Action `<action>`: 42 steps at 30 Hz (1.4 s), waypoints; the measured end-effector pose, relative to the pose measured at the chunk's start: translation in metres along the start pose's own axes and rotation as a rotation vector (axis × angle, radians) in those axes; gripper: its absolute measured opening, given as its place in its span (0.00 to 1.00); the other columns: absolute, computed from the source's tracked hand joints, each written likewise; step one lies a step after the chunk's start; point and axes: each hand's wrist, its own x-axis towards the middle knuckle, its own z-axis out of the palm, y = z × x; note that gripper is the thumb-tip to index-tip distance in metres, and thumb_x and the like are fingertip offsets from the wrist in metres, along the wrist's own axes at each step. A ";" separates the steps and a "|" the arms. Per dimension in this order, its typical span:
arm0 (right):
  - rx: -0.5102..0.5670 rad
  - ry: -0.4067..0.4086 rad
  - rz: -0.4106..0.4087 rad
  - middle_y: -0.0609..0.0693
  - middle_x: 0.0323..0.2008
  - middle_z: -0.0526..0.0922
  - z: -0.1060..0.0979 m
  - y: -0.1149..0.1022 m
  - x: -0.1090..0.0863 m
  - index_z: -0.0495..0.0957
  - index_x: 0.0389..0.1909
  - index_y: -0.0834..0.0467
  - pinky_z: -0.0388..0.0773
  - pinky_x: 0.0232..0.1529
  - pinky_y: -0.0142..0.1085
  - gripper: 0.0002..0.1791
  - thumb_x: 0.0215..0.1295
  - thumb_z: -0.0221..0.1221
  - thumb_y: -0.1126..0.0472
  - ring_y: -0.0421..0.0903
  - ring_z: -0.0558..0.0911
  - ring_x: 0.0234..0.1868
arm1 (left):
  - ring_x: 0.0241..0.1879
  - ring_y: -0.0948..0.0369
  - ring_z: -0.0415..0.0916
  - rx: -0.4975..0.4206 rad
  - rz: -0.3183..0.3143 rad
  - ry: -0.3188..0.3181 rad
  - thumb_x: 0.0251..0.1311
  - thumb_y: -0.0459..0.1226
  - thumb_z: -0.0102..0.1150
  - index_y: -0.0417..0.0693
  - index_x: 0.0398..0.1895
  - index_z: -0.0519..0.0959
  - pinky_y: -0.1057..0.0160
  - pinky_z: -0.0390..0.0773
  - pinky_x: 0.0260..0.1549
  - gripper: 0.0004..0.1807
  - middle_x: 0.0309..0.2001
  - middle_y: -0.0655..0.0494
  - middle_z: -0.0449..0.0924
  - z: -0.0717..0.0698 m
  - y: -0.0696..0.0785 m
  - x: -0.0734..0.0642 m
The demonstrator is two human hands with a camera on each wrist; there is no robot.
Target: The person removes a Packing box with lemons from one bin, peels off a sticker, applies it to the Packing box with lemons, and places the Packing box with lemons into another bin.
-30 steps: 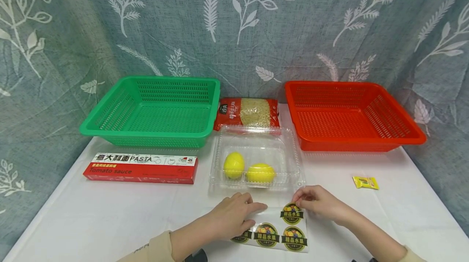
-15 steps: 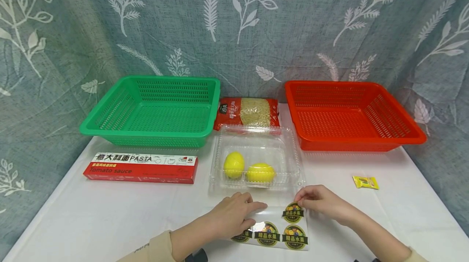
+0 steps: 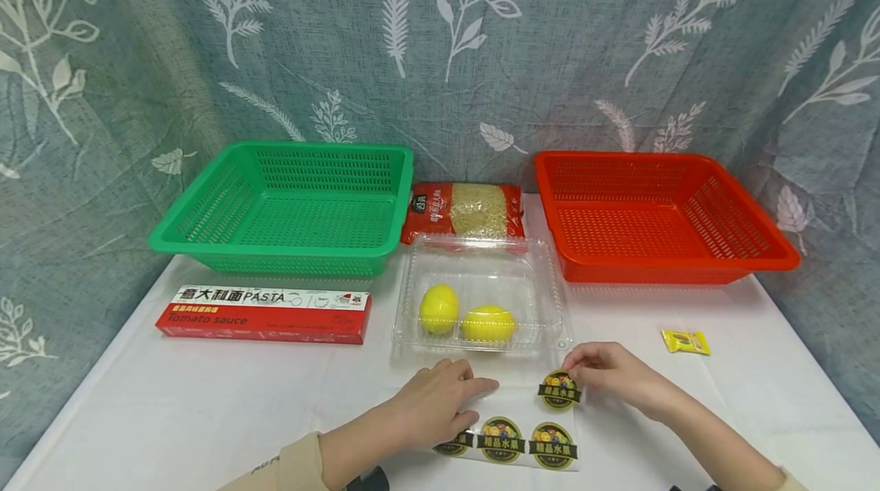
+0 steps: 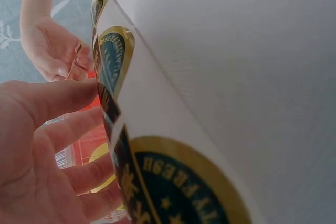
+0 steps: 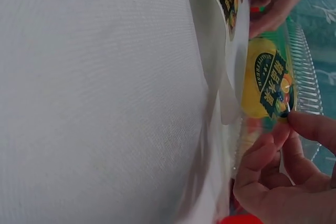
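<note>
A white sheet of round fruit stickers [image 3: 512, 457] lies on the table at front centre; its labels are black and gold with fruit pictures. My left hand [image 3: 433, 405] presses on the sheet's left part, fingers fairly straight, covering some of it. Between the thumb and fingertips of my right hand [image 3: 617, 378] is the edge of one sticker [image 3: 559, 390], shown in the right wrist view as a sticker [image 5: 273, 85] held up off the sheet. Just behind the sheet stands a clear plastic clamshell box [image 3: 529, 296] holding two yellow lemons [image 3: 438, 309].
A green basket [image 3: 319, 253] stands at the back left, a red basket [image 3: 660, 273] at the back right. Between them lies a red bag of pasta [image 3: 481, 210]. A red pasta box [image 3: 264, 315] is on the left, a small yellow packet [image 3: 686, 342] on the right.
My right hand has moved a little right and away from me with the sticker, which has come up off the sheet's top right corner. My left hand has barely moved.
</note>
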 end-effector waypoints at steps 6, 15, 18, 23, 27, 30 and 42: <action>0.021 -0.008 0.011 0.53 0.32 0.79 -0.002 -0.003 -0.003 0.74 0.38 0.71 0.74 0.31 0.34 0.11 0.60 0.54 0.66 0.39 0.74 0.29 | 0.36 0.65 0.64 0.013 -0.001 0.010 0.59 0.44 0.57 0.60 0.58 0.73 0.68 0.67 0.29 0.22 0.40 0.61 0.70 -0.002 0.002 -0.002; 0.034 -0.017 0.022 0.52 0.30 0.78 -0.003 -0.008 -0.008 0.74 0.38 0.71 0.75 0.31 0.33 0.11 0.61 0.54 0.65 0.39 0.74 0.28 | 0.37 0.65 0.65 0.005 -0.025 -0.001 0.59 0.45 0.56 0.61 0.58 0.72 0.66 0.68 0.30 0.22 0.41 0.61 0.70 -0.004 0.005 -0.004; 0.041 -0.020 0.024 0.52 0.30 0.78 -0.003 -0.011 -0.008 0.73 0.38 0.71 0.75 0.31 0.33 0.11 0.61 0.53 0.65 0.38 0.74 0.27 | 0.38 0.64 0.66 0.013 -0.028 0.010 0.59 0.45 0.56 0.61 0.58 0.72 0.66 0.68 0.30 0.22 0.42 0.61 0.70 -0.006 0.006 -0.006; 0.045 -0.017 0.026 0.52 0.29 0.76 -0.002 -0.017 -0.009 0.73 0.39 0.71 0.75 0.31 0.34 0.11 0.61 0.53 0.66 0.39 0.73 0.27 | 0.38 0.63 0.67 0.008 -0.031 0.035 0.59 0.45 0.56 0.60 0.57 0.73 0.66 0.70 0.31 0.21 0.42 0.61 0.72 -0.010 0.009 -0.008; 0.041 -0.012 0.018 0.52 0.28 0.75 -0.001 -0.023 -0.009 0.73 0.39 0.71 0.75 0.32 0.34 0.11 0.62 0.53 0.66 0.40 0.73 0.27 | 0.39 0.64 0.70 -0.028 -0.016 0.080 0.59 0.43 0.56 0.57 0.54 0.75 0.65 0.72 0.33 0.19 0.40 0.61 0.73 -0.014 0.010 -0.009; 0.047 -0.012 0.004 0.52 0.28 0.75 0.000 -0.026 -0.009 0.74 0.40 0.71 0.76 0.33 0.34 0.11 0.62 0.53 0.65 0.40 0.73 0.28 | 0.39 0.65 0.72 -0.097 0.007 0.135 0.59 0.40 0.57 0.53 0.49 0.78 0.66 0.74 0.36 0.15 0.39 0.62 0.76 -0.016 0.011 -0.009; 0.064 0.005 -0.064 0.54 0.29 0.76 0.008 -0.040 -0.005 0.73 0.41 0.72 0.77 0.33 0.34 0.12 0.62 0.53 0.67 0.40 0.75 0.27 | 0.33 0.70 0.74 -0.651 0.019 0.275 0.60 0.35 0.55 0.44 0.40 0.78 0.71 0.75 0.32 0.08 0.34 0.62 0.79 -0.015 0.013 0.001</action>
